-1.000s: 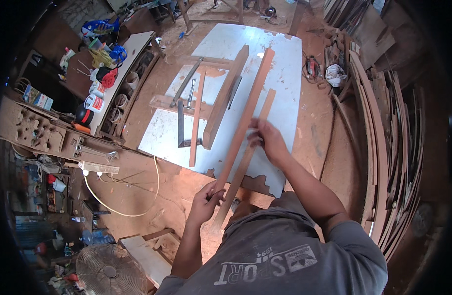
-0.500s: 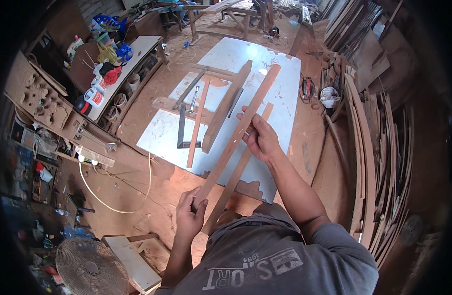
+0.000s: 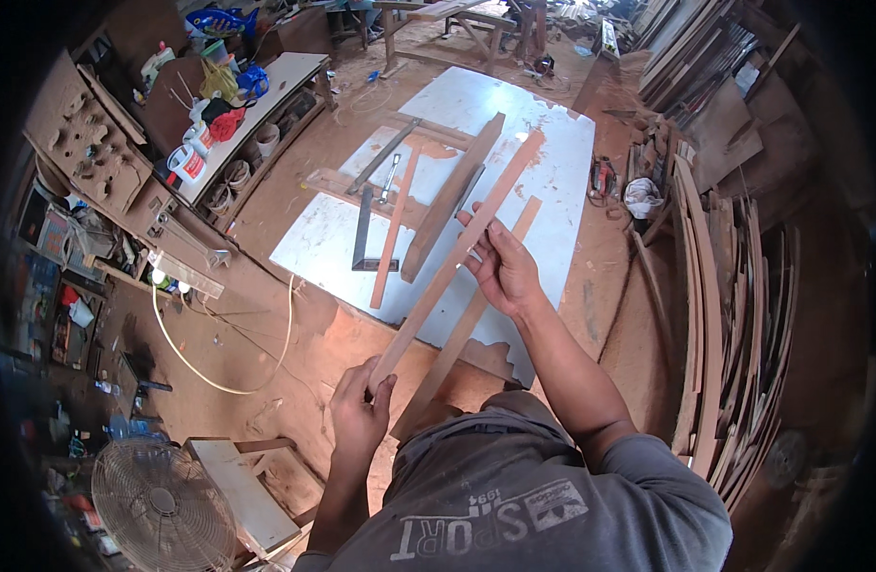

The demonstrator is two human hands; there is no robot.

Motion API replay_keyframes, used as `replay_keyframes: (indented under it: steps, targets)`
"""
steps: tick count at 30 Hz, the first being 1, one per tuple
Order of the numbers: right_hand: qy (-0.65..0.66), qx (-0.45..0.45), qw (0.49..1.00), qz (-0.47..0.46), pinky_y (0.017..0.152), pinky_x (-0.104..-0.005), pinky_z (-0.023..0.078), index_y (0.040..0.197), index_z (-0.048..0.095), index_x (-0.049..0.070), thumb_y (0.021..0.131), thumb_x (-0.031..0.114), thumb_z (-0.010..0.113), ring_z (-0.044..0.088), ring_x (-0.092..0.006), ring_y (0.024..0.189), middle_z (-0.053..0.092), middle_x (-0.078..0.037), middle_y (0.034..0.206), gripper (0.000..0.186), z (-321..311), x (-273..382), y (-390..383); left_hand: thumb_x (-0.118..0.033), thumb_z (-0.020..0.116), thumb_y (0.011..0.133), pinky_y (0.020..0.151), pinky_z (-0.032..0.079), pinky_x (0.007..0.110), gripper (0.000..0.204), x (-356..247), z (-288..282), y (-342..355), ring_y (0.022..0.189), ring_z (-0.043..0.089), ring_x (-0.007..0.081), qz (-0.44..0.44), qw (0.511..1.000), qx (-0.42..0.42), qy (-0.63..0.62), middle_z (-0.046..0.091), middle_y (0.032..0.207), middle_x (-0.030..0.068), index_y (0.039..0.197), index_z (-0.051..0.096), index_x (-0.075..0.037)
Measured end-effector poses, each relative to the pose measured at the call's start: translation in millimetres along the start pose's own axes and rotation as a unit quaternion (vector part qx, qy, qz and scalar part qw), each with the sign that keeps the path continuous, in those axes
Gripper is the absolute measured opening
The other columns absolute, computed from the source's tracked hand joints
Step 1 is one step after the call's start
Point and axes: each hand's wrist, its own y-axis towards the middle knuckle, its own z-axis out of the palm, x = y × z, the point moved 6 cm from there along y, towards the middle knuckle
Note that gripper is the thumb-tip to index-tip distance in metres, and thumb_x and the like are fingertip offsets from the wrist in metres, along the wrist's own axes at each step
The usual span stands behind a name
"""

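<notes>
Wood strip (image 3: 457, 262) looks light, stiff and long; left hand (image 3: 360, 412) grips its near end; right hand (image 3: 503, 269) closes fingers around its middle.

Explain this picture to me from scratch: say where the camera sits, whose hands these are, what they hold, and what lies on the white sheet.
There is no machine here. The camera is worn on a person's head and looks down, so its wide lens bends straight edges near the rim. The two forearms rising from the bottom are that person's own. The left hand grips the near end of a long wooden strip, and the right hand holds it farther up. A second, similar strip runs just beneath it. On the floor lies a white sheet carrying a thick plank, a thin reddish slat and a metal square. A fan stands at lower left.
</notes>
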Motion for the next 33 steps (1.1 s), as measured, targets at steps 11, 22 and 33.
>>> replay_keyframes:
  steps: [11, 22, 33]
  targets:
    - [-0.043, -0.049, 0.998, 0.022, 0.097, -0.0346, 0.058, 0.149, 0.059, 0.007, 0.108, 0.02, 0.064, 0.067, -0.0141, 0.115, 0.071, -0.003, 0.13, 0.043, -8, -27, 4, -0.028, 0.054, 0.113, 0.06, 0.05, 0.025, 0.035, 36, 16, -17, 0.066, 0.062, 0.0078, -0.18, 0.938, 0.228, -0.187, 0.068, 0.08, 0.0019, 0.121, 0.073, 0.0]
    - [-0.083, -0.058, 0.994, 0.029, 0.096, -0.0348, 0.057, 0.154, 0.052, 0.004, 0.105, 0.022, 0.07, 0.068, -0.0176, 0.113, 0.071, -0.006, 0.13, 0.055, -12, -27, 1, -0.026, 0.061, 0.11, 0.063, 0.051, 0.025, 0.033, 62, 24, -19, 0.068, 0.061, 0.0068, -0.222, 0.915, 0.232, -0.245, 0.069, 0.083, 0.0003, 0.129, 0.07, 0.0]
    - [-0.281, -0.213, 0.933, 0.072, 0.088, -0.0313, 0.06, 0.163, 0.039, 0.0, 0.108, 0.021, 0.065, 0.068, -0.0132, 0.107, 0.069, -0.008, 0.126, 0.065, -84, -150, 1, -0.022, 0.079, 0.098, 0.066, 0.052, 0.028, 0.045, 119, 32, -41, 0.07, 0.062, 0.0094, -0.238, 0.956, 0.154, -0.075, 0.074, 0.087, 0.0071, 0.138, 0.07, -0.004]
